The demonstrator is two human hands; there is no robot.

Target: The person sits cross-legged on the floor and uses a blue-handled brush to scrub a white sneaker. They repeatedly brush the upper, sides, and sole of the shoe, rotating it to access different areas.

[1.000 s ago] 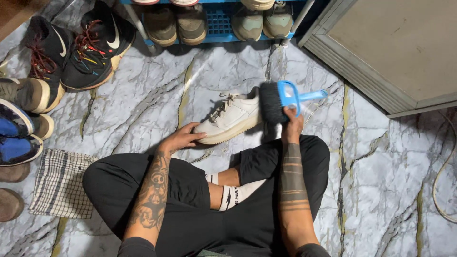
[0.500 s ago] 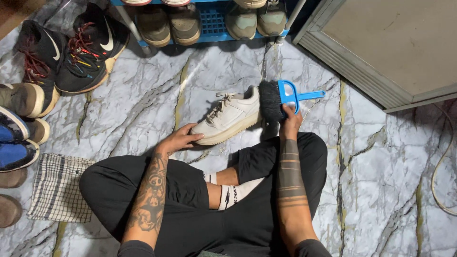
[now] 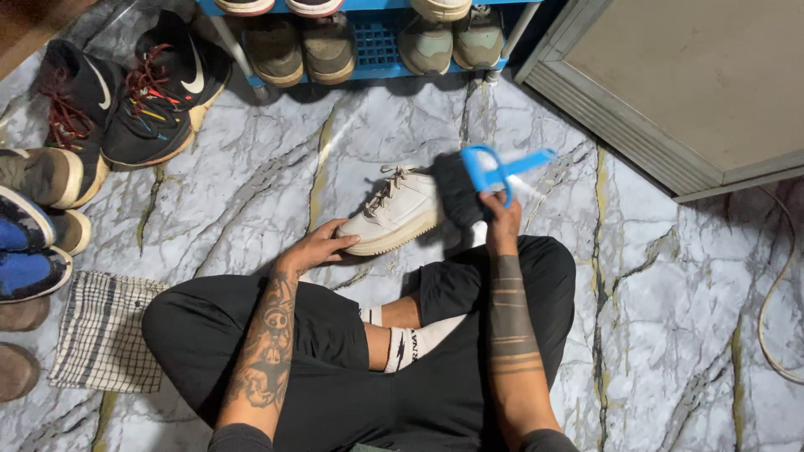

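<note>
Your brush (image 3: 477,186) is smeared by motion, so its dark bristles and blue handle blur together, and the heel of the white sneaker (image 3: 400,211) is hidden behind them. Your right hand (image 3: 500,219) has its fingers closed around the blue handle loop, at about 1 o'clock from your crossed legs. Your left hand (image 3: 316,247) lies at the sneaker's toe, at 11 o'clock from your knees, fingers curled loosely against the sole edge; whether they pinch it or only press on it is hard to tell. The sneaker sits on the floor just ahead of your shins, toe pointing to 8 o'clock.

You sit on a grey marble-patterned floor (image 3: 670,285) with gold veins. A blue shoe rack (image 3: 377,42) is cut off at 12 o'clock, black high-top sneakers (image 3: 126,92) lie at 10 o'clock, and a checked cloth (image 3: 105,331) rests at 8 o'clock. A framed panel (image 3: 670,84) fills the corner at 2 o'clock.
</note>
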